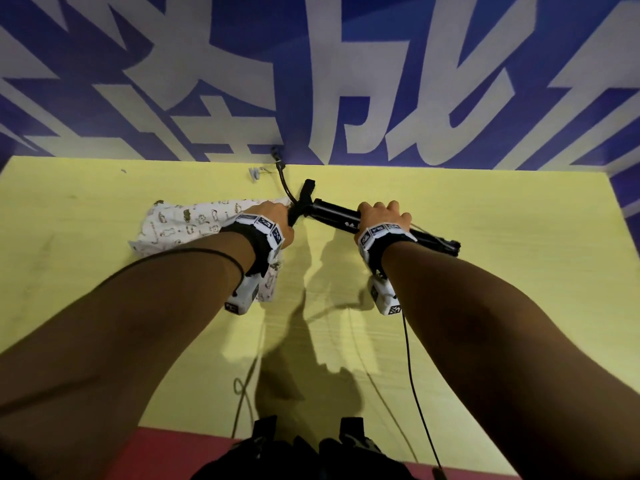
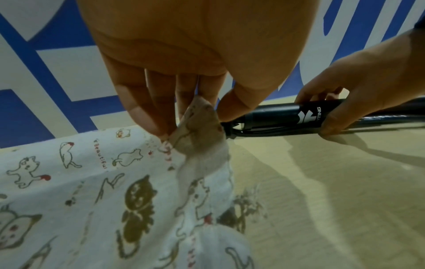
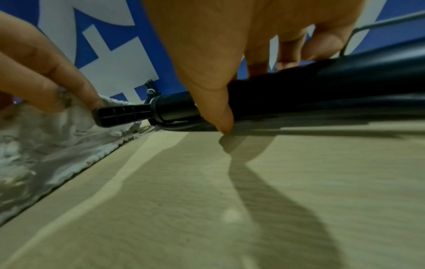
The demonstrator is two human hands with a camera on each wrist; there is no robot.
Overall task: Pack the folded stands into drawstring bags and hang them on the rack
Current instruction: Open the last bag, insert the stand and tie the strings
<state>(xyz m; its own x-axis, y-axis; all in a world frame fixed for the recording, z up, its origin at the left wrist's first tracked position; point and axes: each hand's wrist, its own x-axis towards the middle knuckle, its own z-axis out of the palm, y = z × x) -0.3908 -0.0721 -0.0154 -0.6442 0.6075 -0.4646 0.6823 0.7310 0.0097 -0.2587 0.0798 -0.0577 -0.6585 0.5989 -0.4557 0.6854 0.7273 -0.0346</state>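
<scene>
A black folded stand (image 1: 341, 213) lies slanted on the yellow table (image 1: 502, 306), its ribbed end (image 3: 122, 115) pointing left at the bag. My right hand (image 1: 384, 216) grips its thick tube (image 3: 299, 98), thumb in front and fingers behind. A white drawstring bag (image 1: 187, 225) printed with cartoon cats lies flat to the left. My left hand (image 1: 275, 214) pinches the bag's mouth edge (image 2: 197, 127) and lifts it just beside the stand's end (image 2: 232, 127). The stand (image 2: 287, 116) is outside the bag.
A blue wall (image 1: 311, 64) with large white characters rises right behind the table. A thin black cable (image 1: 284, 183) and a small grey clip (image 1: 254, 174) sit at the table's back edge. A grey wire rack bar (image 3: 391, 21) shows at the right.
</scene>
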